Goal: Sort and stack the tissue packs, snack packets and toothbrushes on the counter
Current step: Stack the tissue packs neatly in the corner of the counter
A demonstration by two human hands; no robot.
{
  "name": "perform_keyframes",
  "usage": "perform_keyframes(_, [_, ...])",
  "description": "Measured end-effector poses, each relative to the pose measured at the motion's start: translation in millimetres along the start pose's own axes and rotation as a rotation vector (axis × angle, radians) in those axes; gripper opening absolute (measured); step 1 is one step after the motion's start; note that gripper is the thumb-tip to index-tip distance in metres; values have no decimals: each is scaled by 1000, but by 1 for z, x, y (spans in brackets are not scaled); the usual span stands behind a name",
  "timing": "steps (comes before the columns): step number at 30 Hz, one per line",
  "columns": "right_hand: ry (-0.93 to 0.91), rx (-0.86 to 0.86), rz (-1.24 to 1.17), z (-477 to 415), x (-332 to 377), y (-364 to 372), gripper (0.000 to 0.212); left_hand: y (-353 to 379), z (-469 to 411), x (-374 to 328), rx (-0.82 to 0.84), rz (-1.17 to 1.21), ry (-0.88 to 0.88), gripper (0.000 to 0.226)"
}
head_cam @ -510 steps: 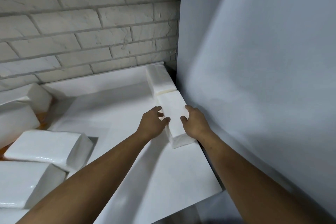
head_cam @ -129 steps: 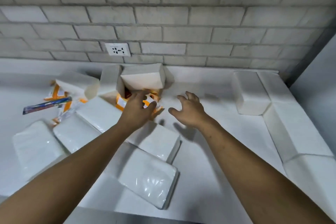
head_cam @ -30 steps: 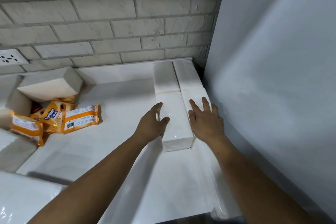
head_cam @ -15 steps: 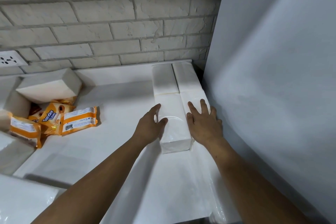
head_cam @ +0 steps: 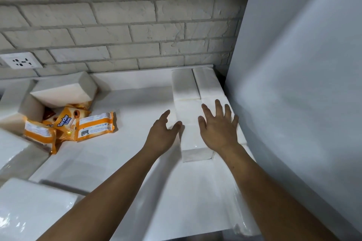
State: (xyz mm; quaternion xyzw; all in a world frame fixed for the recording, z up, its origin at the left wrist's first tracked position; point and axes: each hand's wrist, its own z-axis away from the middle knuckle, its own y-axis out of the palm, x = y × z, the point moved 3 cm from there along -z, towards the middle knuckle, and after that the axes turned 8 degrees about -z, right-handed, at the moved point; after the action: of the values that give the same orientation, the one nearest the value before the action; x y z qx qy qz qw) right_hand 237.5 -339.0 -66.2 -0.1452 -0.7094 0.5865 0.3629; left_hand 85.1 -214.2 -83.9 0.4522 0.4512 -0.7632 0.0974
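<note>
Left hand [head_cam: 163, 133] loose, thumb at tissue pack [head_cam: 193, 139] left edge; right hand [head_cam: 218, 129] flat, spread, gripping nothing, grey panel [head_cam: 293, 103] just right. Snack packets [head_cam: 94, 126] well left.

Centre of frame: bare counter [head_cam: 137, 103] between the snack packets [head_cam: 78, 125] at left and the tissue-pack row [head_cam: 184, 86] at right, open for passage; right edge closed by a grey panel [head_cam: 293, 84]; upper frame closed by the brick wall [head_cam: 137, 15]; loose tissue packs [head_cam: 62, 90] crowd the left.
</note>
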Motion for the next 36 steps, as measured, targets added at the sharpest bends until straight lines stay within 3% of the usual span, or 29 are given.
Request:
perform_keyframes(11, [-161, 58, -123, 57, 134, 24, 52, -111, 60, 46, -203, 6, 27, 64])
perform_keyframes(24, [-220, 233, -269, 165, 286, 72, 54, -241, 164, 160, -280, -167, 45, 57])
perform_keyframes(36, [-232, 394, -203, 229, 320, 112, 57, -273, 216, 234, -366, -333, -93, 52])
